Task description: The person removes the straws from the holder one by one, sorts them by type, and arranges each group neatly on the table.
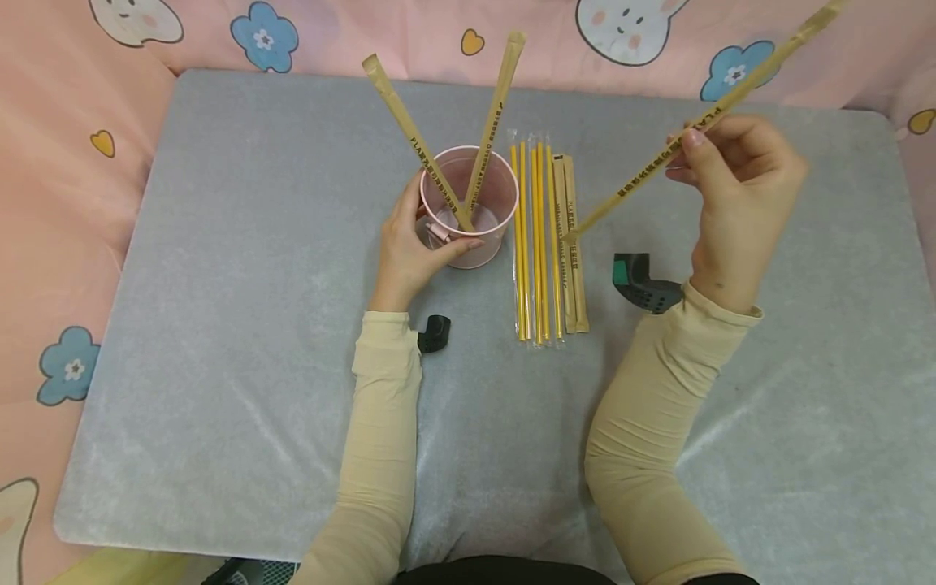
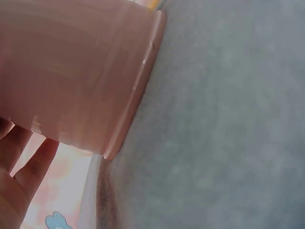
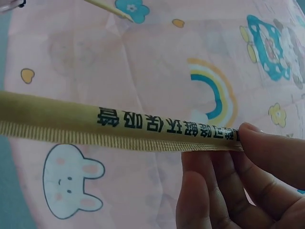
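My left hand (image 1: 409, 248) grips a pink bucket (image 1: 491, 244) that stands on the table, its thumb over the near side of the rim. Two paper-wrapped straws (image 1: 413, 130) lean inside the bucket and fan apart above it. In the left wrist view the bucket wall (image 2: 71, 71) fills the upper left, with fingers (image 2: 35, 167) along its side. Raised on the right, my right hand (image 1: 753, 179) pinches another paper-wrapped straw (image 1: 651, 175) between thumb and fingers. Dark print runs along this straw's wrapper (image 3: 62, 117) in the right wrist view.
Right of the bucket lie several yellow straws (image 1: 539, 244) in clear sleeves, with two paper-wrapped straws (image 1: 576, 276) beside them. A grey cloth covers the table (image 1: 241, 341). Pink patterned fabric (image 1: 409, 32) hangs behind it. Dark wrist devices (image 1: 435, 333) show at both sleeves.
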A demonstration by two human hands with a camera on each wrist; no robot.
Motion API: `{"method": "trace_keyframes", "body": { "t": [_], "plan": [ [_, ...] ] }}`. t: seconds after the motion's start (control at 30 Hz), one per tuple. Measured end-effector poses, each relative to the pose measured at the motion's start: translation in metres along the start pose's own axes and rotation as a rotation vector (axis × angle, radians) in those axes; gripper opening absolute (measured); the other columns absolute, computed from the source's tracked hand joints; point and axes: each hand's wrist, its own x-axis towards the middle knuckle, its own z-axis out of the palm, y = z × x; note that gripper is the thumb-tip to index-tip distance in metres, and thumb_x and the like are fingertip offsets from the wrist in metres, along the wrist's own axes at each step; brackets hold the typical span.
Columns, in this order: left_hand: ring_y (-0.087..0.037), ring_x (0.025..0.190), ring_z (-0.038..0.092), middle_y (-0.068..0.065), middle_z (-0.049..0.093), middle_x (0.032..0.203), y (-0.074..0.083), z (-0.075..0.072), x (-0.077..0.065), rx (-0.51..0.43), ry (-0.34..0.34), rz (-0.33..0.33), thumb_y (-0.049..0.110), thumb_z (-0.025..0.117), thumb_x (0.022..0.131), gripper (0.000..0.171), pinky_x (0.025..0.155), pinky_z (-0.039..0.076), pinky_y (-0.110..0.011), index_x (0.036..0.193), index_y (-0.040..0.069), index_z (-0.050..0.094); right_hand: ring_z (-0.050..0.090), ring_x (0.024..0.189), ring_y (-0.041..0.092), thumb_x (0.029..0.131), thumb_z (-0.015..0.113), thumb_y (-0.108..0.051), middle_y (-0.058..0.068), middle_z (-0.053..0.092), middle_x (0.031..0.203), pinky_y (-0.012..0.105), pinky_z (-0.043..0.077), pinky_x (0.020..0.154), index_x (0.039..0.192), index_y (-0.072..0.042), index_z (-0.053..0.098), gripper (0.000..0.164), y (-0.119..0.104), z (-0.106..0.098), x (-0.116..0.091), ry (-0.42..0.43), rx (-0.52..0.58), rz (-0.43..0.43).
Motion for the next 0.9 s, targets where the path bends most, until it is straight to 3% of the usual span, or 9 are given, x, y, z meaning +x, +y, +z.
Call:
{"method": "trace_keyframes", "body": {
  "t": [0.17, 0.3, 0.4, 0.53, 0.9],
  "plan": [
    [-0.021, 0.113, 0.052, -0.014, 0.052, 0.128, -0.0007, -0.0004, -0.0001, -0.001, 0.002, 0.002, 0.018, 0.089, 0.063, 0.096, 0.096, 0.041, -0.023, 0.141, -0.001, 0.037, 0.060, 0.059, 0.022, 0.079, 0.069, 0.007, 0.016, 0.066, 0.071, 0.027, 0.054, 0.059, 0.080, 0.019, 0.063, 0.014, 0.0006, -0.0038, 0.0002, -0.058, -0.060, -0.028],
    [-0.021, 0.112, 0.053, -0.014, 0.053, 0.128, -0.0013, -0.0004, 0.0004, -0.003, 0.006, 0.005, 0.019, 0.089, 0.063, 0.096, 0.096, 0.041, -0.023, 0.142, -0.001, 0.037, 0.060, 0.062, 0.023, 0.080, 0.069, 0.008, 0.015, 0.066, 0.072, 0.027, 0.054, 0.061, 0.081, 0.018, 0.064, 0.012, 0.0004, -0.0055, 0.0004, -0.071, -0.077, 0.025],
    [-0.021, 0.111, 0.054, -0.014, 0.053, 0.128, -0.0018, -0.0003, 0.0006, 0.000, 0.006, 0.006, 0.019, 0.089, 0.063, 0.097, 0.095, 0.042, -0.023, 0.142, -0.001, 0.036, 0.059, 0.063, 0.024, 0.077, 0.070, 0.010, 0.016, 0.066, 0.072, 0.027, 0.053, 0.061, 0.080, 0.016, 0.065, 0.009, -0.0002, -0.0050, 0.0005, -0.047, -0.046, 0.109],
    [-0.021, 0.112, 0.053, -0.014, 0.053, 0.128, -0.0016, -0.0003, 0.0003, 0.004, 0.004, 0.000, 0.019, 0.089, 0.063, 0.098, 0.095, 0.041, -0.023, 0.142, -0.001, 0.036, 0.060, 0.062, 0.023, 0.078, 0.068, 0.012, 0.015, 0.066, 0.072, 0.025, 0.053, 0.060, 0.079, 0.012, 0.068, 0.001, 0.0003, -0.0053, 0.0005, -0.076, -0.074, 0.140],
    [-0.022, 0.112, 0.053, -0.014, 0.052, 0.128, -0.0016, -0.0001, 0.0004, -0.001, -0.003, -0.004, 0.018, 0.089, 0.064, 0.095, 0.096, 0.041, -0.023, 0.141, -0.001, 0.036, 0.059, 0.059, 0.021, 0.078, 0.069, 0.009, 0.011, 0.066, 0.070, 0.023, 0.053, 0.060, 0.080, 0.007, 0.071, 0.003, 0.0047, -0.0103, 0.0017, -0.155, -0.188, 0.211]
  ]
}}
